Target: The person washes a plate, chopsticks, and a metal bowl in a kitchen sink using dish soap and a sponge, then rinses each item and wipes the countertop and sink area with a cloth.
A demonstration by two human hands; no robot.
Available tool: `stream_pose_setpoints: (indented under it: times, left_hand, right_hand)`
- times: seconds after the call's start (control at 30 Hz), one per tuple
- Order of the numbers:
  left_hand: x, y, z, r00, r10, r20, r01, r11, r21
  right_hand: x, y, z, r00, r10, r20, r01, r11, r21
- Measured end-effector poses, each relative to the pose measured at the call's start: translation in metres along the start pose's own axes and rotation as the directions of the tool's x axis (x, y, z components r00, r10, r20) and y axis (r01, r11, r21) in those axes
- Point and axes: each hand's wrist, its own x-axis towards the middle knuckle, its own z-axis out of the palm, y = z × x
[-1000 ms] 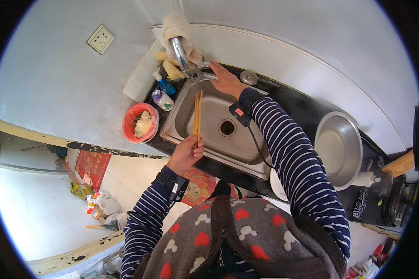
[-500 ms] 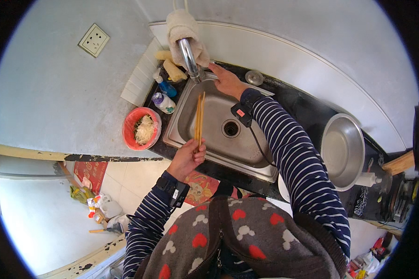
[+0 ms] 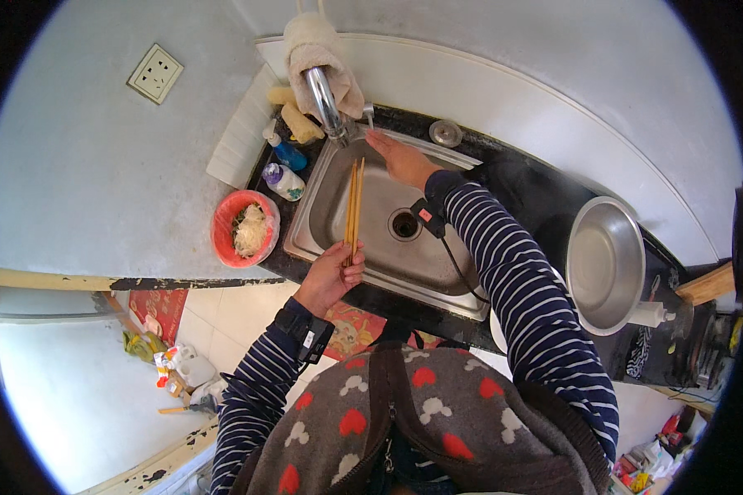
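Note:
Several wooden chopsticks (image 3: 355, 202) stand out of my left hand (image 3: 332, 275), which is closed round their lower ends above the near edge of the steel sink (image 3: 385, 272). My right hand (image 3: 403, 160) reaches over the sink's far side with its fingers stretched out and nothing visible in them. Its fingertips are close to the tap lever (image 3: 369, 114); whether they touch it I cannot tell. The chrome tap (image 3: 325, 103) has a beige towel (image 3: 312, 45) wrapped round its upper part. No running water shows beneath its spout.
Left of the sink are a blue pump bottle (image 3: 288, 154), a white bottle with a purple cap (image 3: 283, 181) and a red-lined bin (image 3: 243, 228) of scraps. Yellowish sponges (image 3: 300, 124) lie behind the bottles. A large steel basin (image 3: 606, 266) stands at the right.
My right hand has drawn back toward me from the tap, and the lever has come into sight. My left hand keeps hold of the chopsticks. The whole view has shifted slightly.

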Motion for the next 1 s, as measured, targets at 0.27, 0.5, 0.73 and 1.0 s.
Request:
stream_pose_setpoints:
  times: [0.27, 0.5, 0.73, 1.0]
  left_hand:
    - [0.004, 0.001, 0.007, 0.999, 0.036, -0.033, -0.035, 0.999, 0.015]
    - [0.008, -0.024, 0.018, 0.988, -0.135, 0.073, 0.12, 0.975, 0.185]
    - [0.002, -0.035, 0.023, 0.991, -0.125, 0.051, 0.107, 0.958, 0.265]
    - [-0.001, -0.014, 0.025, 0.999, -0.047, 0.0, 0.046, 0.984, 0.174]
  right_hand:
    - [-0.046, -0.027, 0.046, 0.955, 0.293, -0.051, -0.271, 0.928, 0.256]
    - [-0.09, -0.122, 0.053, 0.707, 0.482, 0.517, -0.473, -0.221, 0.853]
    - [-0.051, -0.103, 0.043, 0.504, 0.749, 0.429, -0.231, -0.362, 0.903]
    - [-0.029, -0.134, 0.048, 0.654, 0.649, 0.389, -0.404, -0.134, 0.905]
